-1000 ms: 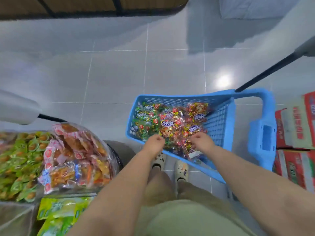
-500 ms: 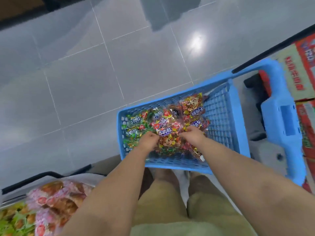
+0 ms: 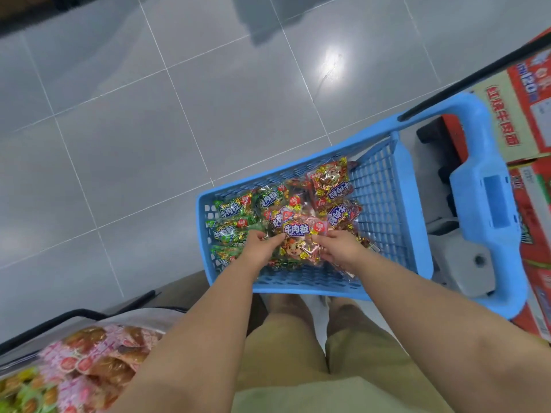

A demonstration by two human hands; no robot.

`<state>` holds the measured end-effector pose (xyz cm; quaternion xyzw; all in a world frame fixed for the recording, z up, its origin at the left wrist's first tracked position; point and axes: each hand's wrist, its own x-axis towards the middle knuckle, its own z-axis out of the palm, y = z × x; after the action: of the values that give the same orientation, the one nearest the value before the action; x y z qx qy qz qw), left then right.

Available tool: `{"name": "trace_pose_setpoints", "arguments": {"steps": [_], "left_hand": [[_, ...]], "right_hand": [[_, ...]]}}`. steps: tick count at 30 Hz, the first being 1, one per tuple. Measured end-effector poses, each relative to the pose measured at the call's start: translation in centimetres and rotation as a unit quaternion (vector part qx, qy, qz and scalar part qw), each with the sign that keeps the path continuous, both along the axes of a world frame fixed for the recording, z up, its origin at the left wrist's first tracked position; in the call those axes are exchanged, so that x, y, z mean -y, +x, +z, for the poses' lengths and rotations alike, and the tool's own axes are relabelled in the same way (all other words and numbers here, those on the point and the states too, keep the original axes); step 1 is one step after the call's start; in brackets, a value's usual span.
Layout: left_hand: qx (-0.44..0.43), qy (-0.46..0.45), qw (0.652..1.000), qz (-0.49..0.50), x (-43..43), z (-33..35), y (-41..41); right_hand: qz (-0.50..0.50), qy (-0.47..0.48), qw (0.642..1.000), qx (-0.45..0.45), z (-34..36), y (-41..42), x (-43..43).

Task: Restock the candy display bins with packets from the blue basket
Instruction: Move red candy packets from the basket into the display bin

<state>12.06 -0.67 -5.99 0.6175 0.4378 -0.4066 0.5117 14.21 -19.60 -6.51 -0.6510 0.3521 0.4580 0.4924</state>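
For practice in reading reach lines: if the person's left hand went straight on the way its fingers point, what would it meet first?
The left hand grips the pink packet at its edge, so that comes first; beyond it, probably the red packets, though depth is unclear.

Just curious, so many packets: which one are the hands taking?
The central pink packet with the cartoon face; left hand and right hand grip its sides. Green packets lie left of it.
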Motion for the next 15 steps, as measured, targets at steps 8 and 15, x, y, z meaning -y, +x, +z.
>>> {"name": "trace_pose_setpoints", "arguments": {"steps": [8, 15], "left_hand": [[-0.028, -0.112, 0.993, 0.007, 1.2, 0.8, -0.6], [-0.004, -0.175, 0.980, 0.095, -1.7, 1.7, -1.1]], "right_hand": [[0.004, 0.126, 0.991, -0.052, 2.7, 0.2, 1.4], [0.035, 0.099, 0.994, -0.014, 2.7, 1.5, -0.4]]}}
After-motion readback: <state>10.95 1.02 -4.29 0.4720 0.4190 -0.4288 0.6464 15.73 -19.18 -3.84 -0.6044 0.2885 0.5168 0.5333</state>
